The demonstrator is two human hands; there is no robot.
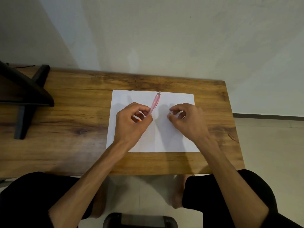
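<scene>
Mid-frame over the paper (174,139), left hand (131,124) pinches the pink pen (155,102); right hand (187,120) hangs loosely curled, empty. Handover seems next.

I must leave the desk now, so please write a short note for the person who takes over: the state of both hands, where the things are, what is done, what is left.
Left hand: grips the pink translucent plastic pen, which slants away over the sheet.
Right hand: fingers curled above the sheet; I cannot tell if it pinches anything small.
White rectangular paper sheet: flat on the wooden table, under both hands.
Done: pen is in hand.
Left: no marks show on the sheet, so writing probably has yet to start.
</scene>
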